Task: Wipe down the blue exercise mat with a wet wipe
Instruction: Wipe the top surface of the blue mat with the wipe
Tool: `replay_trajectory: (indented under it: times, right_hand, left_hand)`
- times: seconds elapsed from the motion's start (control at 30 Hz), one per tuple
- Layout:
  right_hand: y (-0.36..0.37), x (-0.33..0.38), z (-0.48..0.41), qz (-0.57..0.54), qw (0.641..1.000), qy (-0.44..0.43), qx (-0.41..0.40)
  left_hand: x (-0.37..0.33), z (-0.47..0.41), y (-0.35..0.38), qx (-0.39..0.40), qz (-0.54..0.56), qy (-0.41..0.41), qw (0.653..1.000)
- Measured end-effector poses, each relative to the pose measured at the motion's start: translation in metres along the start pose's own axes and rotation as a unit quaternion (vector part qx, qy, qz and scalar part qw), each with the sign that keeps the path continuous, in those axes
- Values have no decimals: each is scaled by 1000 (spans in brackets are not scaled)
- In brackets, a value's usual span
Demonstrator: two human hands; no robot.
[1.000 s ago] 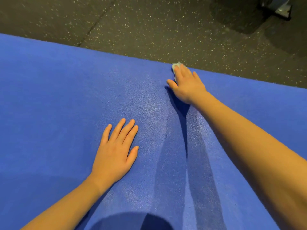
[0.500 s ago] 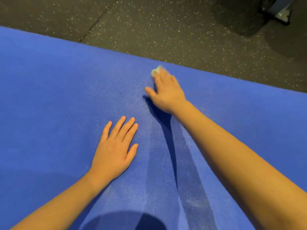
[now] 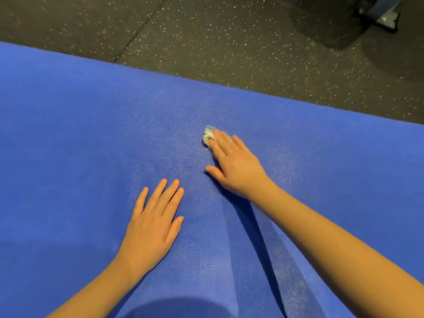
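A blue exercise mat (image 3: 68, 138) is lying on dark speckled floor (image 3: 229, 47); the right hand (image 3: 236, 166) is pressing flat on a crumpled wet wipe (image 3: 208, 136) under its fingertips, the left hand (image 3: 153, 223) resting spread beside it.

Two bare forearms, no sleeves, left hand (image 3: 152, 222) and right hand (image 3: 236, 167) ungloved, without rings

The broad blue foam exercise mat (image 3: 68, 138) lay bare to the left and right. Only the flat left hand (image 3: 152, 222) and the right hand (image 3: 236, 165), pressing a crumpled white wet wipe (image 3: 208, 135), occupied its middle. Beyond lay open speckled dark rubber floor (image 3: 229, 42).
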State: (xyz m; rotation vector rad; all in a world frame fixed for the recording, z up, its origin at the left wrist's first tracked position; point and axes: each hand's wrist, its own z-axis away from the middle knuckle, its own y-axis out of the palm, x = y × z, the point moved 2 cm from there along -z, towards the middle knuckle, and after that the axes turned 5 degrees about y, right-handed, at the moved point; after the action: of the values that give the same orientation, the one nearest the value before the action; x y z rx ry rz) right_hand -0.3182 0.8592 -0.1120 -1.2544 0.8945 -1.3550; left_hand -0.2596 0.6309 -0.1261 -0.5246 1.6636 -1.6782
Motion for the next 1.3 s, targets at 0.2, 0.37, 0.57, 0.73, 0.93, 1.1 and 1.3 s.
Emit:
replay_trajectory:
  times: [0.2, 0.37, 0.57, 0.73, 0.93, 1.1, 1.3]
  right_hand:
    - [6, 16, 11, -53, 998, 44, -10]
    - [7, 8, 39, 34, 999, -2, -28]
    - [22, 36, 53, -103, 995, 3, 0]
    - [24, 27, 81, -107, 992, -61, 9]
    - [23, 26, 79, -108, 993, -56, 0]
    - [26, 16, 75, -50, 998, -38, 7]
    - [30, 36, 87, -83, 996, -10, 28]
  left_hand:
    - [-4, 4, 0, 9, 16, -19, 1000]
    - [-7, 18, 3, 12, 22, -26, 999]
    - [-9, 19, 1, 5, 16, -26, 1000]
    - [-10, 22, 0, 5, 11, -23, 1000]
    - [-8, 23, 0, 16, 15, -26, 999]
    - [-8, 26, -1, 20, 19, -23, 999]
    - [-8, 31, -5, 27, 19, -17, 999]
